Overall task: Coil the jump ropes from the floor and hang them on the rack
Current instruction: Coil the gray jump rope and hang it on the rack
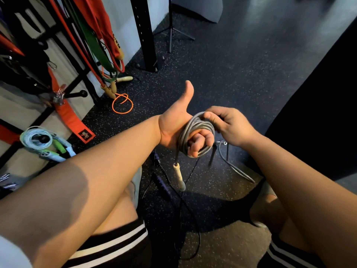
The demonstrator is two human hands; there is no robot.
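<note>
A grey jump rope is wound in several loops around my left hand, whose fingers curl over the coil while the thumb points up. One pale wooden handle dangles below that hand. My right hand pinches the rope at the top of the coil. A loose grey tail trails down to the floor on the right. A black jump rope with a dark handle lies on the floor between my legs. An orange rope lies in a loop by the rack.
On the rack at left hang red and green bands and ropes with wooden handles. A coiled light-blue rope with green handles hangs on a peg. A black upright post and a tripod stand stand beyond. A dark wall fills the right.
</note>
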